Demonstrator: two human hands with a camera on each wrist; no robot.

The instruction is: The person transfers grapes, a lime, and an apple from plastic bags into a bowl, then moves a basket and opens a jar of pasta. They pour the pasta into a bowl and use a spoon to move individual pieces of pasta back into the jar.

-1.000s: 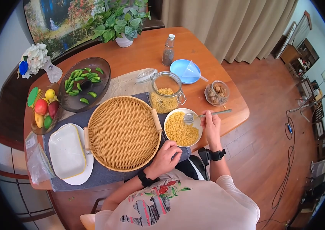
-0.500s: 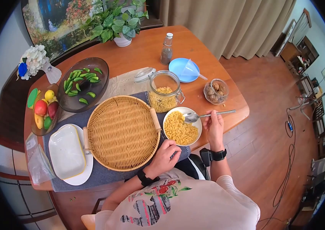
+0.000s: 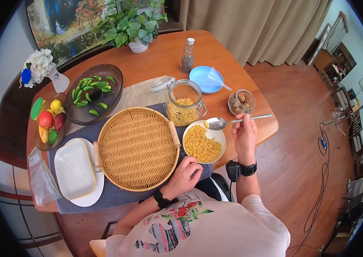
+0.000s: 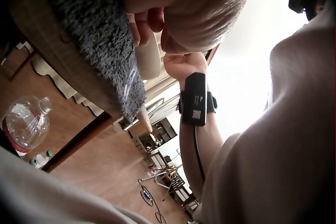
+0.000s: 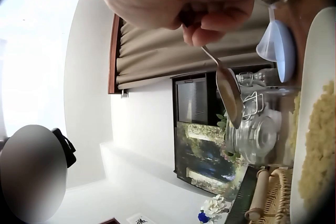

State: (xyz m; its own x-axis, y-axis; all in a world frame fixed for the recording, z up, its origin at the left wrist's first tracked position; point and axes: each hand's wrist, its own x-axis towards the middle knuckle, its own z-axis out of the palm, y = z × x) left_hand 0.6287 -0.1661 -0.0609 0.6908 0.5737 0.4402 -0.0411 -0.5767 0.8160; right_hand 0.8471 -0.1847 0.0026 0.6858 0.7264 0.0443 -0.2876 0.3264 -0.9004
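My right hand (image 3: pixel 245 132) pinches the handle of a metal spoon (image 3: pixel 218 124). In the head view the spoon's tip overlaps the far rim of a white bowl (image 3: pixel 221 136), with a little yellow on it. Short yellow macaroni (image 3: pixel 200 144) fills much of the bowl. The right wrist view has the spoon (image 5: pixel 229 98) raised beside the bowl. At the bowl's near left rim, my left hand (image 3: pixel 184 174) rests with loosely curled fingers and no object in its grasp. Behind the bowl stands a lidded glass jar (image 3: pixel 184 109) of macaroni, its lid swung back.
A round wicker tray (image 3: pixel 138 147) lies left of the bowl on a dark cloth (image 3: pixel 78 132). Behind are a blue plate with a funnel (image 3: pixel 212 79), a glass of walnuts (image 3: pixel 242 103) and a bottle (image 3: pixel 187 58). Green peppers on a dark plate (image 3: pixel 115 96) and a fruit basket (image 3: pixel 40 143) stand left.
My right hand has lifted the spoon out of the macaroni, up and to the right, with a little yellow at its tip. The left hand has stayed by the bowl.
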